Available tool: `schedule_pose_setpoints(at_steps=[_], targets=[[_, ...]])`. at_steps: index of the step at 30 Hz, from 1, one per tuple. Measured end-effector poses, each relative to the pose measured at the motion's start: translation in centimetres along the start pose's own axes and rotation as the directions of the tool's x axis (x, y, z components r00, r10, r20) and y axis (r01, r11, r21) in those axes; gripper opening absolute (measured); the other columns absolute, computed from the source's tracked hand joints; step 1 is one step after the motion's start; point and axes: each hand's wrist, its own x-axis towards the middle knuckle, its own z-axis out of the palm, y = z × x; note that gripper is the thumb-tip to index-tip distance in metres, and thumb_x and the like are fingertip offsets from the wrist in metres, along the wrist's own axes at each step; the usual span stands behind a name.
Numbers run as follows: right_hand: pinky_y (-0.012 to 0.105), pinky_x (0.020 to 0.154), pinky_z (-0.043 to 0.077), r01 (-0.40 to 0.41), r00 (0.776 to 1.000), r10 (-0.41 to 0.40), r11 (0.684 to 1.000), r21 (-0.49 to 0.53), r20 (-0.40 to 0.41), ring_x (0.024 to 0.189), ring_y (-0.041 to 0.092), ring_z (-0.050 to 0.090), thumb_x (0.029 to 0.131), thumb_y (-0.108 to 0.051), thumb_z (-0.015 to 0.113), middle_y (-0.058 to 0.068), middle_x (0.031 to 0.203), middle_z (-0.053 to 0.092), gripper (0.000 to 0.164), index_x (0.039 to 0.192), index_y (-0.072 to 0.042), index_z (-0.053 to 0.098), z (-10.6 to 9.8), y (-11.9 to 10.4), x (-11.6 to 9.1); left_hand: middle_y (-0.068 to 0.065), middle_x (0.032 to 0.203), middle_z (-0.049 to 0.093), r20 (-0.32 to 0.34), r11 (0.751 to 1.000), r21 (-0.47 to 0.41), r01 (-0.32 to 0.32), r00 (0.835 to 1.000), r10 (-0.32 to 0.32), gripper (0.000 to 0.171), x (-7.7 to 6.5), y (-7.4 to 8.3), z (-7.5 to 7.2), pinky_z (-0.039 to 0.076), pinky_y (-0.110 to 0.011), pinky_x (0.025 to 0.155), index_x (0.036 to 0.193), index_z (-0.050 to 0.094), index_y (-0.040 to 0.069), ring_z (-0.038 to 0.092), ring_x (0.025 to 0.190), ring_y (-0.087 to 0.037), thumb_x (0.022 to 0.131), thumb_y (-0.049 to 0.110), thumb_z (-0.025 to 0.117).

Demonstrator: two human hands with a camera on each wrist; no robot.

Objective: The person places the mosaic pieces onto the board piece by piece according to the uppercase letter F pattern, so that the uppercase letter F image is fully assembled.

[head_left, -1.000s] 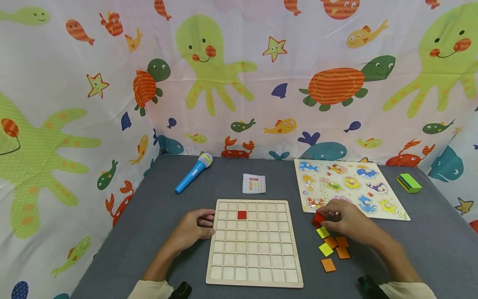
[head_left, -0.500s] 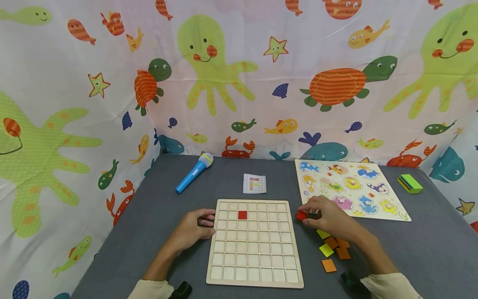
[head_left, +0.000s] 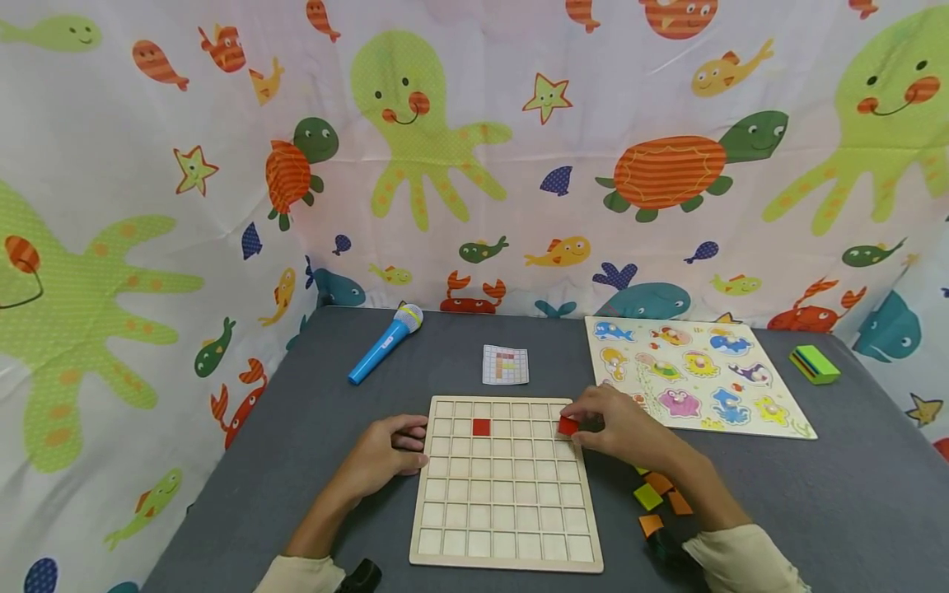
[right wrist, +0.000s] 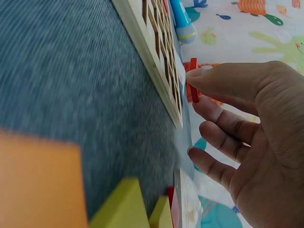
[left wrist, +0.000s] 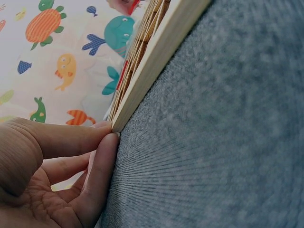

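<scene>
A wooden grid board (head_left: 482, 492) lies on the dark grey table, one red square tile (head_left: 481, 427) sitting in a cell of its second row. My left hand (head_left: 381, 453) grips the board's left edge. Up close in the left wrist view, thumb and fingertip meet at the pale wooden rim (left wrist: 152, 69). Over the board's upper right edge, my right hand (head_left: 630, 424) pinches another red square tile (head_left: 567, 426). The right wrist view shows this red tile (right wrist: 194, 90) on edge between thumb and finger, the other fingers loosely bent.
Orange and yellow tiles (head_left: 648, 496) lie right of the board, partly hidden by the right arm. Behind are a pattern card (head_left: 506, 365), a blue toy microphone (head_left: 385, 344), a sea-animal puzzle board (head_left: 697, 391) and a stack of green-topped pieces (head_left: 814, 364).
My right hand has moved left from the loose tiles to over the board's right edge, carrying a red tile. My left hand stays at the board's left edge.
</scene>
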Motion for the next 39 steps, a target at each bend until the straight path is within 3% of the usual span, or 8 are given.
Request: schedule_pose_setpoints(at_steps=[11,26,39], targets=[[0.031,0.075,0.047,0.049,0.999,-0.048,0.998,-0.030,0.022,0.096,0.019,0.054,0.093,-0.024,0.079,-0.004,0.103,0.064,0.031,0.123,-0.015,0.079,1.3,-1.6,1.8,-0.017,0.127,0.064,-0.002,1.000,0.000,0.002,1.000,-0.002,0.059,0.0,0.0,0.0,0.066,-0.039,0.082,0.143,0.062,-0.003,0.066,0.110,-0.025,0.088,-0.006,0.081],[0.033,0.081,0.046,0.152,0.988,-0.150,0.987,-0.050,0.035,0.098,0.014,0.050,0.095,-0.015,0.074,-0.006,0.107,0.067,0.028,0.122,-0.013,0.080,2.8,-3.5,3.6,-0.018,0.128,0.065,0.002,1.000,0.002,-0.013,1.000,0.013,0.060,0.0,-0.1,0.1,0.066,-0.038,0.081,0.144,0.061,-0.003,0.066,0.110,-0.025,0.087,-0.007,0.079],[0.043,0.093,0.052,0.172,0.984,-0.169,0.984,-0.051,0.061,0.111,0.017,0.055,0.094,-0.017,0.075,-0.003,0.117,0.071,0.026,0.120,-0.014,0.081,3.9,-4.2,5.4,-0.017,0.127,0.065,-0.003,1.000,0.000,-0.014,1.000,0.014,0.059,0.0,-0.2,0.1,0.066,-0.039,0.081,0.143,0.062,-0.003,0.067,0.110,-0.025,0.087,-0.006,0.081]])
